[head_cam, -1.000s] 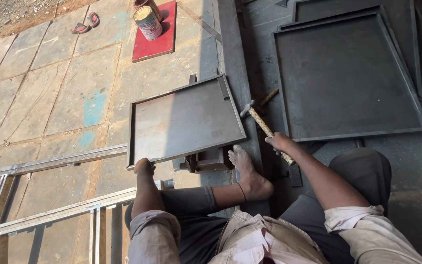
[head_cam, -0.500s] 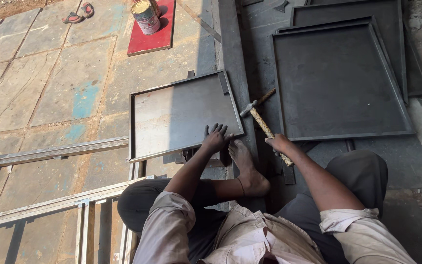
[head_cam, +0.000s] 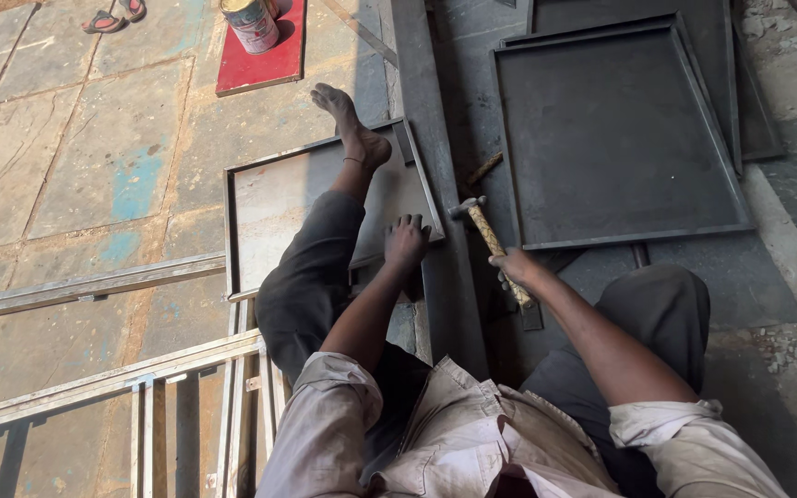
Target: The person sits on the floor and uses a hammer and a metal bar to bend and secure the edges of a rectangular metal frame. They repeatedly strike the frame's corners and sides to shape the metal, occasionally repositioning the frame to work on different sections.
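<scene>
Paint can [head_cam: 251, 22] at about 11 o'clock near the top edge, round, pale body with a red band on its label, standing upright on a flat red board [head_cam: 265, 55]. Pair of sandals [head_cam: 113, 16] further left at 10 to 11 o'clock, on the stone floor [head_cam: 66, 138].

Hammer [head_cam: 491, 244] just right of centre, gripped in the right hand [head_cam: 516, 270], fingers wrapped shut around the lower part of the wooden handle. Long axis running from 5 o'clock up to 11 o'clock, metal head at the upper end, pointing toward the near right corner of the metal tray [head_cam: 279, 203]. Head just beside the tray's rim, above the long steel bar [head_cam: 431, 184] running from 12 to 6 o'clock; touching or not, cannot tell.

Left hand [head_cam: 406, 242] pressed flat on the tray's near right corner, fingers spread and open, holding nothing. Tray lying flat at centre-left, rectangular, pale grey face with a raised rim, long axis roughly from 8 to 2 o'clock. Bare foot [head_cam: 352, 124] resting on the tray's far edge, toes toward 11 o'clock, leg stretched across the tray.

Larger dark tray [head_cam: 620, 138] at 1 to 2 o'clock, well apart from the hands, lying over another dark sheet. Metal frame bars [head_cam: 94, 378] at 8 o'clock.
</scene>
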